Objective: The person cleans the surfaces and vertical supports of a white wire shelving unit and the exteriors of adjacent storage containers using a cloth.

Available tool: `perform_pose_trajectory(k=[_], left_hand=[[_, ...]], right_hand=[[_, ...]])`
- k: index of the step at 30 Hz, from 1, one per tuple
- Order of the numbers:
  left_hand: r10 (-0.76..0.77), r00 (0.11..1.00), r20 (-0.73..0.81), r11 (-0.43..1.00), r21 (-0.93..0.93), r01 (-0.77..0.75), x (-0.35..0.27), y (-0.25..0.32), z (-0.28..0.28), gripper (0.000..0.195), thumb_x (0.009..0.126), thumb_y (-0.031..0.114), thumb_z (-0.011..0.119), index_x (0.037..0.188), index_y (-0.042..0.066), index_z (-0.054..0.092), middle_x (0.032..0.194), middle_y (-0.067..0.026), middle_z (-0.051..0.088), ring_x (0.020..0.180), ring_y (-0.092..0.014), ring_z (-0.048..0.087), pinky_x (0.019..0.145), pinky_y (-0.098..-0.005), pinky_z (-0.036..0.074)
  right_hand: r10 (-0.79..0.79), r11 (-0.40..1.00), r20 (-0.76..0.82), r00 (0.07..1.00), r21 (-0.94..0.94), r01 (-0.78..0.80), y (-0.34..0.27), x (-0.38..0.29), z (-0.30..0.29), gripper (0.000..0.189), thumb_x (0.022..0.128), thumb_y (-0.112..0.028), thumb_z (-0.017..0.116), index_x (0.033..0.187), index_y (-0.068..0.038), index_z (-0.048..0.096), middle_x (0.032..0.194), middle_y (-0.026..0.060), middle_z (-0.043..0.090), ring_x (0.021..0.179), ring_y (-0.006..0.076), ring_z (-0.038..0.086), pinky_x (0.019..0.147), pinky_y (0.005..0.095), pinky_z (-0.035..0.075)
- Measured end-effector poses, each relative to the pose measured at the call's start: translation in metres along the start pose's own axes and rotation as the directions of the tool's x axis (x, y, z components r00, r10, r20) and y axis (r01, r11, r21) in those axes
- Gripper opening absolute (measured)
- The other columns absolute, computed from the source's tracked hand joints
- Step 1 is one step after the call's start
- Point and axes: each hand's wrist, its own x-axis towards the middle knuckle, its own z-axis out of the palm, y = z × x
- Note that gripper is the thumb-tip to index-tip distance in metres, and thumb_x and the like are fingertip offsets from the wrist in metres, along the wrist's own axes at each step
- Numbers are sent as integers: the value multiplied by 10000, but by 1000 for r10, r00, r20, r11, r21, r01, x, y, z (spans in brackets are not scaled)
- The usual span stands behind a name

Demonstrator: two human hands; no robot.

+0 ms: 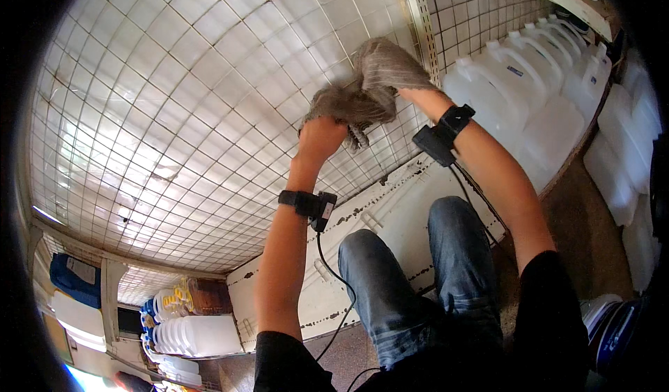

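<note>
A grey-brown cloth (368, 99), blurred and bunched, hangs in front of a white wire grid panel (219, 78). My left hand (323, 136) grips its near, lower left part, with the fingers hidden in its folds. My right hand is covered by the cloth's upper right part (389, 68) up to about the wrist. Its fingers cannot be seen. A short frayed end (358, 140) dangles below, beside my left hand. Whether the cloth touches the grid is unclear.
White plastic jugs (502, 89) stand in a row on the right, with more containers (616, 151) beyond. White jugs (193, 335) line a shelf at lower left. A chipped white metal shelf (387, 209) lies before my knees. Cables (339, 277) run from both wrist-mounted devices.
</note>
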Motion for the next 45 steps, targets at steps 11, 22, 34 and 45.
perform_pose_trajectory(k=[11,22,34,45], left_hand=[[211,964,-159,974,112,-195,1,0,10,361,738,170,505,1082,61,490,1019,-194,547,915,-385,519,773,-444,429],[71,996,-58,993,99,-65,-5,-13,24,322,749,263,517,1023,94,536,910,-210,582,844,-389,548,731,-466,442],[331,937,-112,942,-13,-334,-41,-13,26,377,765,86,520,1130,6,471,1172,-213,456,1111,-381,393,945,-389,315],[212,957,-200,960,-141,-242,-84,-57,51,411,792,102,544,1172,-8,433,1151,-200,491,1078,-354,447,896,-401,356]], right_hand=[[-23,997,-181,983,-81,8,-8,-27,62,93,863,-134,454,900,-49,459,834,58,474,759,168,486,694,308,431],[-310,185,306,900,-909,373,35,-29,43,223,804,-203,514,939,-26,500,911,132,504,854,223,470,797,331,400],[-325,365,214,921,-870,331,81,-59,41,496,873,-312,467,1285,-80,317,1291,131,338,1198,258,302,1026,374,214],[-452,163,412,791,-833,528,92,-97,11,563,784,-313,577,1244,-52,385,1190,165,458,1065,269,454,902,364,368]])
